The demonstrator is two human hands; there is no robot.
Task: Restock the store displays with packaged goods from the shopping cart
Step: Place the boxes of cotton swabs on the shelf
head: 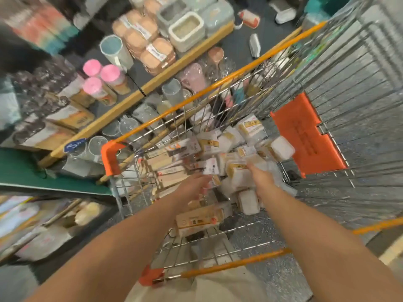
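Note:
A wire shopping cart point(218, 83) with orange rails stands in front of me, its basket holding several small white and tan packaged goods point(220, 147). Both my arms reach down into it. My left hand point(192, 188) hovers over the packages with loosely curled fingers; motion blur hides whether it holds one. My right hand point(261, 177) reaches into the pile with its fingers around a white-and-tan pack point(239, 173). A longer tan boxed pack point(200, 219) lies at the near end of the basket.
To the left are wood-edged display shelves point(122, 105) with pink-lidded jars point(102, 83), clear containers and stacked tan lidded boxes point(148, 42). An orange flap point(305, 138) hangs on the cart's right side. Speckled grey floor lies to the right.

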